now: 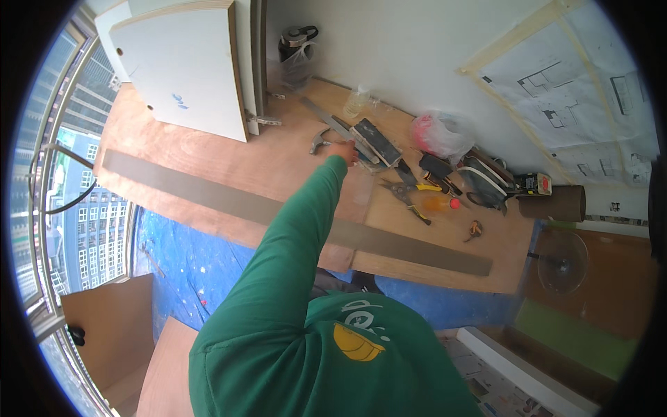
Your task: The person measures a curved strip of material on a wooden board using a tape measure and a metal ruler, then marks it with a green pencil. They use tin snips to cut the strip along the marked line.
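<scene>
My left hand [340,150], at the end of a green sleeve, reaches across to the far side of a plywood worktop. It lies over or against a claw hammer, whose metal head [319,141] shows just left of it. My fingers are too small and partly hidden to show whether they grip the handle. Beside the hand are a long metal strip [321,115] and a dark rectangular block tool [376,141]. My right hand is out of view.
Tin snips [405,194], a bottle of orange liquid [438,202], a plastic bag [441,135] and a tool bag [483,182] lie rightward. A long grey strip [410,248] crosses the plywood [278,167]. White panels [177,73] stand at the back left; blue sheeting [174,243] covers the floor.
</scene>
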